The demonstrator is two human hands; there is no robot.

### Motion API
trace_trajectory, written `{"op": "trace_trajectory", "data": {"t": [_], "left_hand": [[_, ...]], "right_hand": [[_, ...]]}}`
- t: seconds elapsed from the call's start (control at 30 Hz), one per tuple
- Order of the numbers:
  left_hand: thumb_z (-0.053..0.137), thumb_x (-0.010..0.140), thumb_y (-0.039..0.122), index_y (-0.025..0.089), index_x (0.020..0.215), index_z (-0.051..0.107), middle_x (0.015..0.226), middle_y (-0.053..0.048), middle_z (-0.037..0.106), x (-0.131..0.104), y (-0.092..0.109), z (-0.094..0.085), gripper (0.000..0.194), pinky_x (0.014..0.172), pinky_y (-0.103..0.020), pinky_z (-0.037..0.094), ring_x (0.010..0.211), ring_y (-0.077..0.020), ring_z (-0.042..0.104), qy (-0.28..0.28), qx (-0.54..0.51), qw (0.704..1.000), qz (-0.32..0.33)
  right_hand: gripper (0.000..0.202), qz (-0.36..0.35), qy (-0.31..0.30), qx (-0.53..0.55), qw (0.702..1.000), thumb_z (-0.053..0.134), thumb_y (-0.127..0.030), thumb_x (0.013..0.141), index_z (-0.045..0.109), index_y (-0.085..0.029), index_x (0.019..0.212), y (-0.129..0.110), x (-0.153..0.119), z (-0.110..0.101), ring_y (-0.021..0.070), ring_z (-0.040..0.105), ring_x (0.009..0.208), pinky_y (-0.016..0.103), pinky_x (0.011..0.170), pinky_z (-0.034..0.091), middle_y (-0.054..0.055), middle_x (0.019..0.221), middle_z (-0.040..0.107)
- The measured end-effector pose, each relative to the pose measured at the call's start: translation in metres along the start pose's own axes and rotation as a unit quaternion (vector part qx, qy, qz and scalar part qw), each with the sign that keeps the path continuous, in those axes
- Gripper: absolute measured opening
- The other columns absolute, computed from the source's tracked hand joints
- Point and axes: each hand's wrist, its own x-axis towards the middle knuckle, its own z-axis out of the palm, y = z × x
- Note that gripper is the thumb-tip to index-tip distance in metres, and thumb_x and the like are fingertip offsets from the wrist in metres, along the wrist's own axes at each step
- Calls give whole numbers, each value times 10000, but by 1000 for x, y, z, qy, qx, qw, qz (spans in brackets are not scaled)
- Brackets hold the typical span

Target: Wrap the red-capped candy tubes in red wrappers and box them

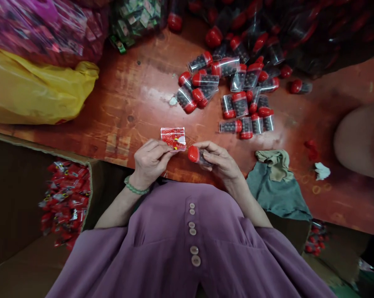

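Observation:
My left hand [152, 159] pinches the near edge of a red printed label [178, 143] with white and yellow marks, at the front of the wooden table. Other red labels [171, 131] lie just behind it, partly overlapped. In my right hand [219, 159] is a small clear bottle [202, 157] with a red cap; it is tilted, its cap pointing left toward the label. My fingers wrap round its body and hide part of it. Behind my hands lie several like bottles [240, 103], red-capped and filled with dark beads.
A larger heap of bottles [267, 25] fills the back right. Yellow [37, 89] and pink bags [50, 29] sit at the left. A grey cloth [273, 190] hangs over the front edge, near a pale bucket [360, 140]. Below left, a cardboard box [92, 198] holds red packets.

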Motion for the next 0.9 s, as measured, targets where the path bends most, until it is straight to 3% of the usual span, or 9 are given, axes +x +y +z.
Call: {"op": "trace_trajectory", "data": {"t": [0.33,0.6,0.9], "left_hand": [[704,871,223,168,866,714,798,-46,725,-4,7,-7,55,691,-269,519,719,-139,623,-7,21,997,70],[695,880,217,189,868,696,807,-21,722,-9,5,-7,31,708,-266,527,729,-126,633,-36,12,991,125],[705,856,166,177,971,684,876,-55,729,-19,-1,-4,117,742,-293,547,805,-157,655,-74,-15,986,149]], "right_hand": [[489,67,-70,-75,992,704,-472,822,607,-248,1246,-5,0,0,88,363,517,222,498,307,-53,666,499],[398,109,-63,-42,991,665,-356,814,661,-214,1186,-2,7,-7,55,316,475,188,432,203,-58,652,515],[377,169,-89,10,982,637,-296,832,664,-209,1198,3,9,-17,39,208,423,175,379,139,-91,561,376]]}}
